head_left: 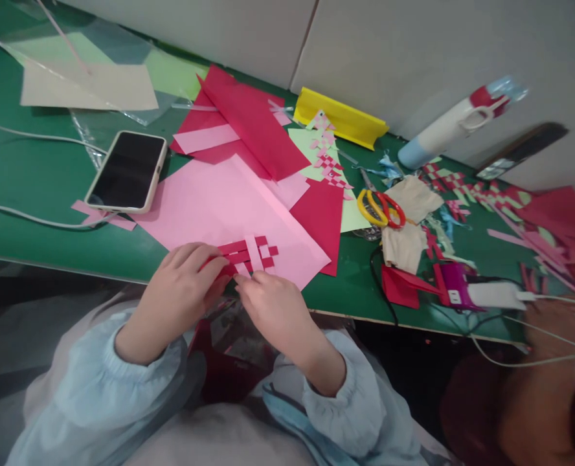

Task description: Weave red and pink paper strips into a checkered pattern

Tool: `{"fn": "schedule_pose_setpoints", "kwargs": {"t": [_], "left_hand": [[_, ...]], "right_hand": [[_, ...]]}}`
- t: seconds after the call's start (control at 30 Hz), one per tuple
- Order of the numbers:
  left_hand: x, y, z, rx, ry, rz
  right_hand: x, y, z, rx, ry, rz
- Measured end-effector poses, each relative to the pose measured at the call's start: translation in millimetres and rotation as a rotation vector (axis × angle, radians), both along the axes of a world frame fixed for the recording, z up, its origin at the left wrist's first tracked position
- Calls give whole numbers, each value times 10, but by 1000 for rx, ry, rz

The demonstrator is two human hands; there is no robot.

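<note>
A small woven piece of red and pink paper [269,251] lies at the near edge of a large pink sheet [195,200]. Red slit strips form its left part, and a pale pink paper strip [254,251] crosses them. My left hand [180,291] is closed on the left end of the red strips, its fingers covering that end. Close beside it, my right hand [278,310] pinches the near edge of the woven paper, by the lower end of the pink strip. Exactly what lies between the right fingertips is partly hidden.
A phone [128,169] lies left on the green table [15,226]. Red sheets [258,129] and a yellow folded piece [340,120] are behind. To the right are scissors [379,207], a bottle [443,133], checkered paper scraps, cables and another person's hand [557,327].
</note>
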State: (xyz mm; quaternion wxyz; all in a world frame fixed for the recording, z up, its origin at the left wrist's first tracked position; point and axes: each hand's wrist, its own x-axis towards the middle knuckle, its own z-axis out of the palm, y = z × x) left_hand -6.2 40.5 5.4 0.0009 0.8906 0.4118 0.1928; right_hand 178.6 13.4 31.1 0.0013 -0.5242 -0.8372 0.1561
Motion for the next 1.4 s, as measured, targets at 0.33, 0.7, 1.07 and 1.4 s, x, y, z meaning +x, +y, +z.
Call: {"fn": "schedule_pose_setpoints", "kwargs": {"t": [0.33,0.7,1.07,1.4], "left_hand": [[2,38,-62,-85,30,62],[-10,100,-52,-161,-25,47],[-27,89,-52,-221,-8,63],[11,87,-37,-182,52,67]], "right_hand": [[4,9,-50,-21,47,-38],[0,-11,-89,18,31,-44],[-3,-45,-118,71,32,-6],[27,-8,-45,47,0,-17]]}}
